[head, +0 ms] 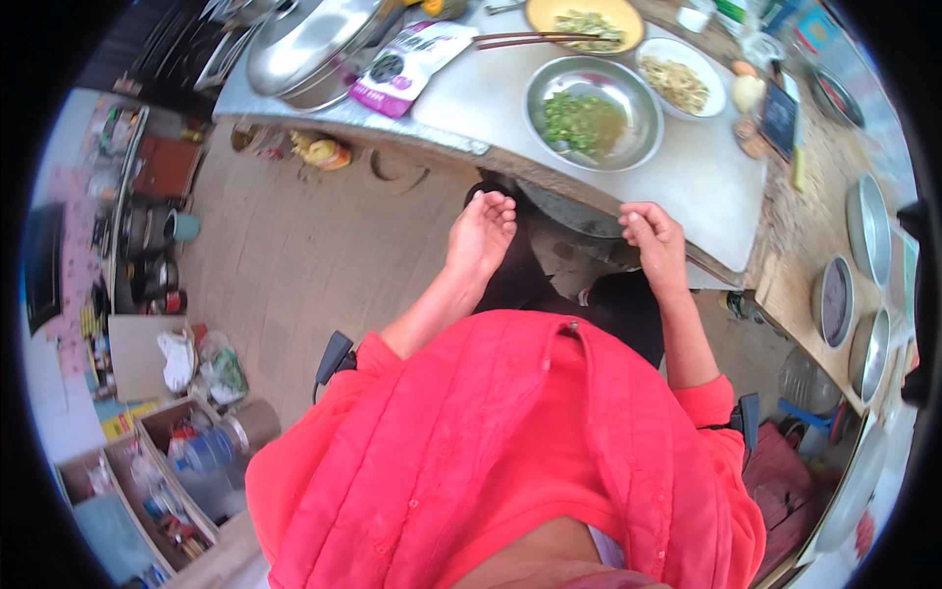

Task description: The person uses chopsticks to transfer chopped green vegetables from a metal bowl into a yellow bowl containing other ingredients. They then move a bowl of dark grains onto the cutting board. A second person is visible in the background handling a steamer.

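My left hand point(484, 230) is raised before the table's front edge, palm turned up and fingers loosely curled, with nothing in it. Lower than the tabletop's corner and close to its edge, my right hand point(656, 239) has its fingers bent in and the thumb against them; no object shows in it. Beyond both hands stands a steel bowl point(533, 121) holding chopped greens point(574, 121) and some brownish liquid. Behind it are a white bowl of pale shredded food point(673, 79) and a yellow plate point(543, 16) with more food. Wooden chopsticks point(519, 40) lie across the plate's rim.
A lidded steel pot point(313, 51) and a purple-and-white food pouch point(412, 66) stand on the left of the table. A cleaver point(780, 118) lies at right, near an onion point(748, 93). Metal pans point(868, 228) line the wooden side surface. Open drawers point(158, 486) are at lower left.
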A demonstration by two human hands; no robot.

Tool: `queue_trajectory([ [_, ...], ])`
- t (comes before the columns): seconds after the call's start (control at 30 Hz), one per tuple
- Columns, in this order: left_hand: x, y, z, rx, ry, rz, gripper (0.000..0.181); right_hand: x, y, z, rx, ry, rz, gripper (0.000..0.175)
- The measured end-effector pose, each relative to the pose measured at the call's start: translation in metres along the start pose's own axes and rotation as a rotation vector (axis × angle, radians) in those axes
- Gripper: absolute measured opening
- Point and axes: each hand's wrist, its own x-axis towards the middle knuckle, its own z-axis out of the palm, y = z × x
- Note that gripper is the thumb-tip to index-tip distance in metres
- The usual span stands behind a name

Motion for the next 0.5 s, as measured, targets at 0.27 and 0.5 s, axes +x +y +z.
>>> queue_trajectory([
  [0.27, 0.001, -0.011, 0.001, 0.009, -0.093, -0.033, 0.03, -0.011, 0.008, -0.008, 0.036, 0.016, 0.024, 0.017],
  [0.5, -0.003, -0.001, 0.01, 0.124, -0.026, -0.033, 0.026, -0.019, -0.013, -0.01, 0.131, -0.133, 0.153, 0.03],
])
